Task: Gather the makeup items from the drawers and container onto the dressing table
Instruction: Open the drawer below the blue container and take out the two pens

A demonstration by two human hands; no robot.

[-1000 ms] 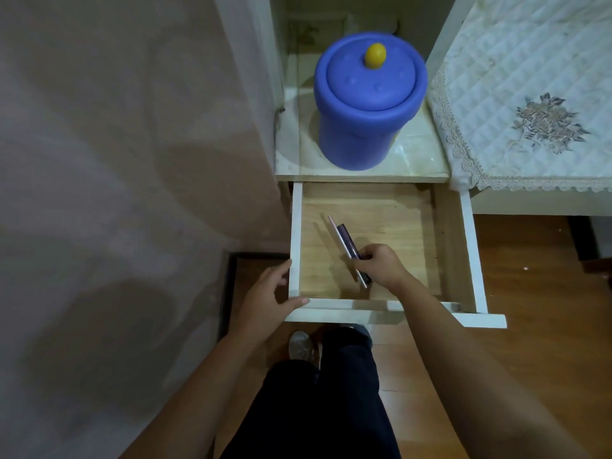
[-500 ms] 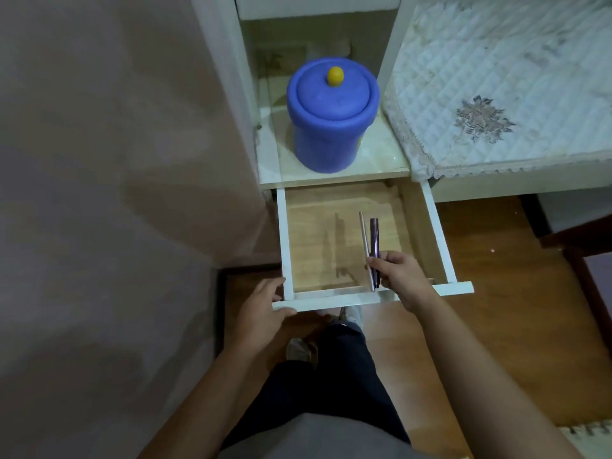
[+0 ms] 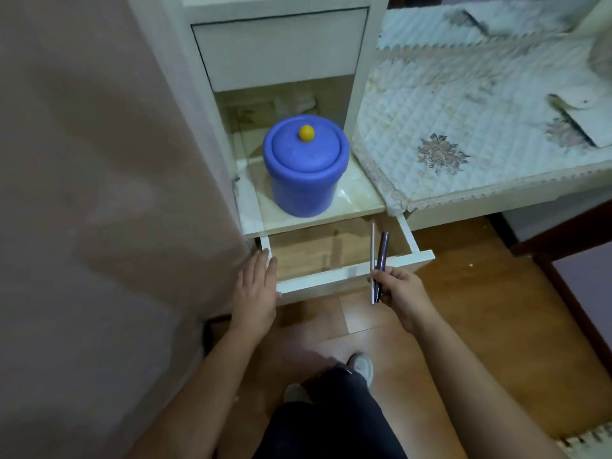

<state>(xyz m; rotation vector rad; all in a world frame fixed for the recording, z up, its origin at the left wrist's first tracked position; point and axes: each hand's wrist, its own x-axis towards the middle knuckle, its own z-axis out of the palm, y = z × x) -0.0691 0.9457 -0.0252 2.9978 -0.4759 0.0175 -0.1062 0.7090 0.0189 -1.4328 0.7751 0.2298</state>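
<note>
My right hand (image 3: 399, 291) is shut on two thin makeup pencils (image 3: 379, 253), a pale one and a dark purple one, held upright over the front right of the open lower drawer (image 3: 331, 278). My left hand (image 3: 256, 286) lies flat with fingers extended against the drawer's front left corner. The drawer's wooden bottom looks bare. A blue lidded container (image 3: 306, 168) with a yellow knob stands on the shelf above the drawer. The dressing table (image 3: 470, 127), under a quilted white cloth, is to the right.
A closed upper drawer (image 3: 278, 44) sits above the shelf. A pinkish wall (image 3: 99, 193) runs close on the left. A flat pale item (image 3: 579, 117) lies on the quilted cloth at the far right. Wooden floor and my legs are below.
My right hand has lifted the two pencils out of the drawer and toward the front. The drawer has slid partly in, with my left hand flat against its front. The view has pulled back.
</note>
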